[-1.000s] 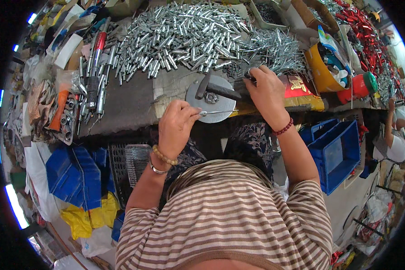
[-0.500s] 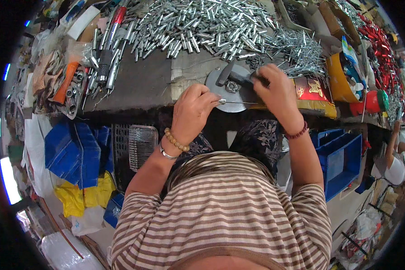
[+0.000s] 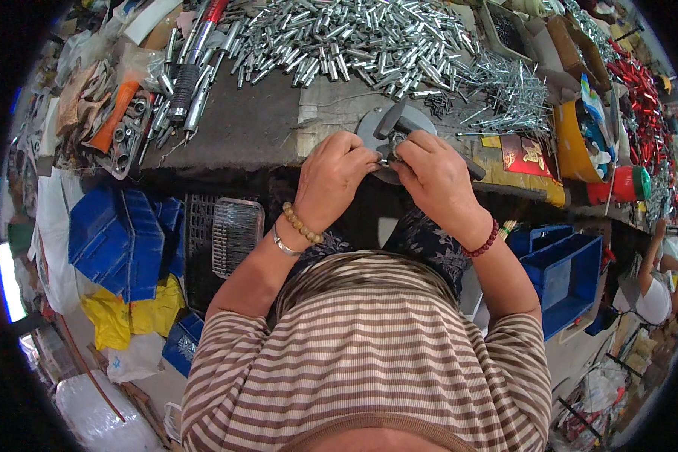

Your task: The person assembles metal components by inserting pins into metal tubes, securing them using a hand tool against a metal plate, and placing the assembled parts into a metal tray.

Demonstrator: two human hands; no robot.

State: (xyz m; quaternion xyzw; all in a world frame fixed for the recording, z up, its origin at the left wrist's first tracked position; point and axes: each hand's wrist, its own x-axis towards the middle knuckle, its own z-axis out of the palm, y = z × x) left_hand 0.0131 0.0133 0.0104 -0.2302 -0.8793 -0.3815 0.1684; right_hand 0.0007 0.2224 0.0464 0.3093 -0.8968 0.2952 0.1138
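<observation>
My left hand [image 3: 331, 181] is closed in a pinch on a small silvery metal piece [image 3: 383, 161], mostly covered by the fingertips. Close against it, my right hand [image 3: 441, 181] is pinched shut too; what lies between its fingers is hidden. Both hands are at the bench's front edge, over a round grey metal disc [image 3: 423, 119]. A hammer rests there, its dark head [image 3: 389, 119] on the disc and its handle [image 3: 475, 170] coming out past my right hand.
Beyond the disc spreads a heap of silvery metal tubes [image 3: 354, 45], with thin metal pins [image 3: 508, 94] at its right. Pen-like tools [image 3: 182, 90] and an orange-handled tool [image 3: 117, 117] lie left. A yellow container [image 3: 572, 143] stands right. Blue bins [image 3: 565, 275] sit below the bench.
My right hand has left the hammer handle and come left and down to meet my left hand's fingertips. The thin rod that stuck out from my left hand no longer shows.
</observation>
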